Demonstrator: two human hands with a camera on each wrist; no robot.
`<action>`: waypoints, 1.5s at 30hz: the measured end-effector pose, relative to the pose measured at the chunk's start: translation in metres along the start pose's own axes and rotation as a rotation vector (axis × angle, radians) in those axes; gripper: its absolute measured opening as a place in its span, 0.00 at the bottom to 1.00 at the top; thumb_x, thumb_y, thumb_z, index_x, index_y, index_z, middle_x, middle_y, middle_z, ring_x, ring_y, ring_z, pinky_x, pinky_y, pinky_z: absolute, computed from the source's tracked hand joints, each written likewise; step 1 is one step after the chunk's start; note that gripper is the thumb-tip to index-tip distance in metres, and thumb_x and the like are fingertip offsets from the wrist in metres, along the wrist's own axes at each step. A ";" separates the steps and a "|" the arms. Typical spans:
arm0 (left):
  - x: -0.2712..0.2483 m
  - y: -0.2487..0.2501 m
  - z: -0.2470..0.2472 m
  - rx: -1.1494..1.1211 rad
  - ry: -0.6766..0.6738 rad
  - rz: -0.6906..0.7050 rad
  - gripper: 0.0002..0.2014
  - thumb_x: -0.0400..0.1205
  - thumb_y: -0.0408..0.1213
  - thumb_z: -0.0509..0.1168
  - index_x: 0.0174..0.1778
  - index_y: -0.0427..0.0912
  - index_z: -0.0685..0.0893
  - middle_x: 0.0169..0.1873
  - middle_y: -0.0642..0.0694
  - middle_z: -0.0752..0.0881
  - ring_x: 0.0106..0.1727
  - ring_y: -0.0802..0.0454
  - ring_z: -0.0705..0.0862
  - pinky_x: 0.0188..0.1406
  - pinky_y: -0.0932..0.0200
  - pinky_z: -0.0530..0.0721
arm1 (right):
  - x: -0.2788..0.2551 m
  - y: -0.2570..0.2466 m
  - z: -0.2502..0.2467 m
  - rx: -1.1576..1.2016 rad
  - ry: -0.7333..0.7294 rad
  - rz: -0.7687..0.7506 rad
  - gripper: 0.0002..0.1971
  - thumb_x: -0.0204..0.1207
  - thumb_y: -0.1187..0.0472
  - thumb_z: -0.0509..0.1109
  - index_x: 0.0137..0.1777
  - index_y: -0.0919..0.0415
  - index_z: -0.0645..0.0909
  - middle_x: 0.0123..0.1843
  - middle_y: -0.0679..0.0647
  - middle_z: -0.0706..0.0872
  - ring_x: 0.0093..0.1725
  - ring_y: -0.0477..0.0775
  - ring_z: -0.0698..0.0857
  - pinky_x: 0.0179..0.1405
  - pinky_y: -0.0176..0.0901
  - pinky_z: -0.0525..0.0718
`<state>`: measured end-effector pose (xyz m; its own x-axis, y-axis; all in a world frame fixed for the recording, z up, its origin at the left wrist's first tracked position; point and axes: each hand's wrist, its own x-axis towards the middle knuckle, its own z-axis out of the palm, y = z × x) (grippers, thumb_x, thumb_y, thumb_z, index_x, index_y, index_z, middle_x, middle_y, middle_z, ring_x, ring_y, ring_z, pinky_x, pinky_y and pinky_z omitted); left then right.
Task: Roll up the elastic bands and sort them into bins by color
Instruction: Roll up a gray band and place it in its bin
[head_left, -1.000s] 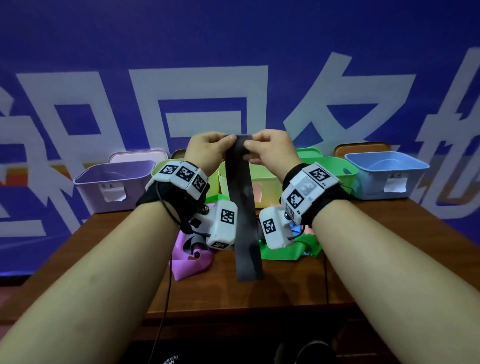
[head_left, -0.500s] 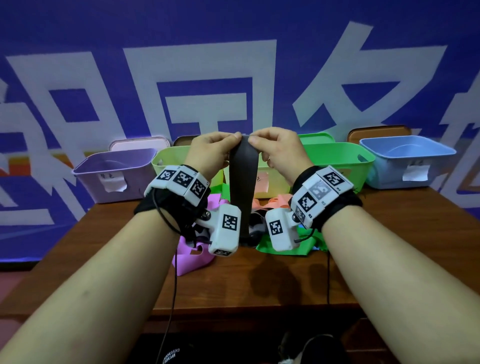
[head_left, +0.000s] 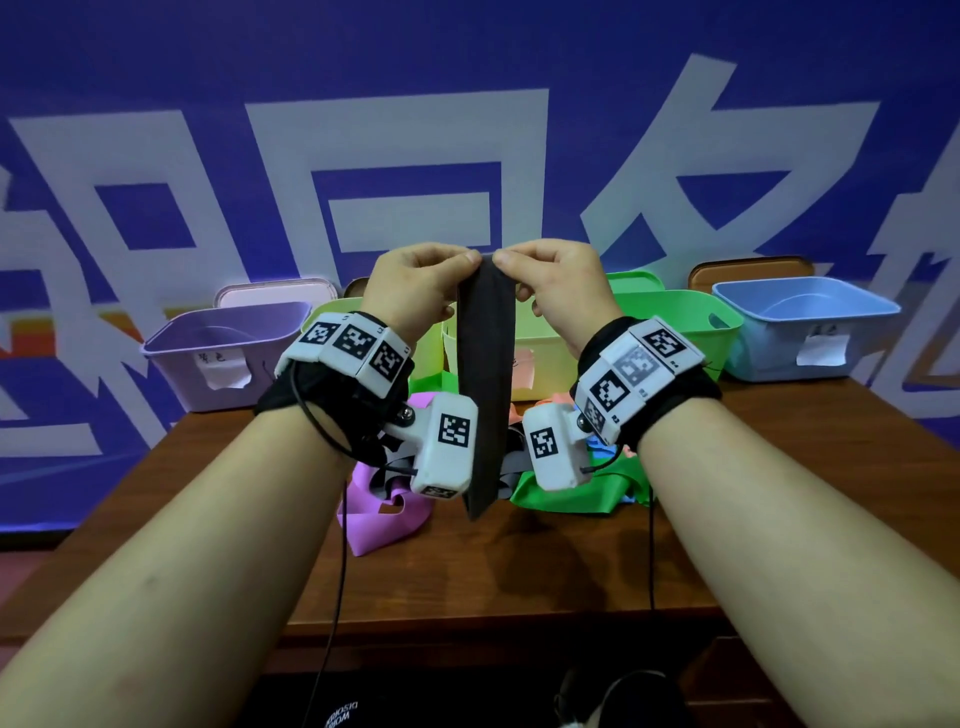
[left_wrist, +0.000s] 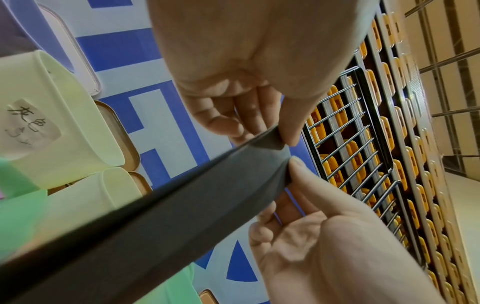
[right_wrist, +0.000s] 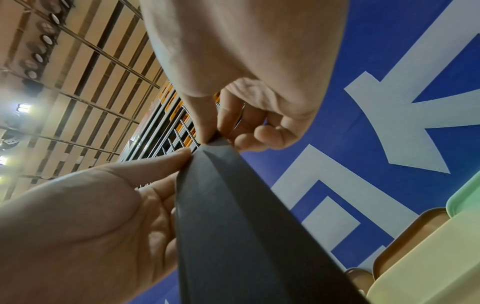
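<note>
A dark grey elastic band (head_left: 485, 374) hangs straight down in front of me, its tail ending just above the table. My left hand (head_left: 467, 260) and right hand (head_left: 504, 262) pinch its top end, fingertips almost touching. In the left wrist view, the left hand (left_wrist: 283, 142) holds one corner of the band (left_wrist: 182, 216) between thumb and fingers. In the right wrist view, the right hand (right_wrist: 210, 137) pinches the band (right_wrist: 233, 216) at its tip, while the left thumb presses its edge. Loose pink (head_left: 379, 514), green (head_left: 571, 493) and orange (head_left: 556, 400) bands lie below.
Bins stand in a row along the far edge of the wooden table (head_left: 519, 571): purple (head_left: 228, 353), pale yellow (head_left: 524, 364), green (head_left: 670, 322) and blue (head_left: 805, 327). A blue banner wall rises behind them. Cables hang from both wrists.
My fingertips have come together at the band's top end, which is now gathered narrow. The band's tail hangs higher than a second ago.
</note>
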<state>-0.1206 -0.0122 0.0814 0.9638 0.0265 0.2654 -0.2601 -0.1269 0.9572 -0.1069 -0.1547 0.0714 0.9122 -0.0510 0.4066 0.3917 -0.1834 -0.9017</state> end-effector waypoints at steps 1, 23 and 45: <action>-0.001 0.002 0.000 0.008 -0.001 0.003 0.05 0.81 0.37 0.68 0.40 0.45 0.86 0.36 0.48 0.86 0.39 0.52 0.81 0.41 0.59 0.78 | -0.001 -0.003 -0.001 0.011 -0.004 -0.004 0.06 0.78 0.61 0.71 0.47 0.63 0.87 0.34 0.47 0.84 0.27 0.34 0.79 0.25 0.24 0.73; -0.011 -0.005 -0.003 0.101 0.024 0.059 0.03 0.81 0.34 0.68 0.43 0.42 0.88 0.41 0.42 0.88 0.46 0.48 0.85 0.57 0.45 0.84 | -0.014 0.003 -0.001 0.034 -0.092 0.010 0.04 0.77 0.58 0.72 0.49 0.52 0.87 0.43 0.50 0.88 0.42 0.49 0.86 0.45 0.44 0.84; -0.023 -0.029 0.004 0.068 -0.007 0.098 0.08 0.82 0.32 0.66 0.38 0.44 0.85 0.35 0.48 0.85 0.41 0.54 0.82 0.55 0.51 0.82 | -0.028 0.021 0.004 0.107 -0.064 0.069 0.06 0.75 0.65 0.72 0.38 0.57 0.88 0.38 0.57 0.89 0.41 0.54 0.87 0.50 0.51 0.86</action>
<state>-0.1353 -0.0131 0.0474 0.9344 0.0041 0.3561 -0.3484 -0.1959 0.9166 -0.1240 -0.1535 0.0399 0.9418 0.0039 0.3362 0.3355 -0.0761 -0.9390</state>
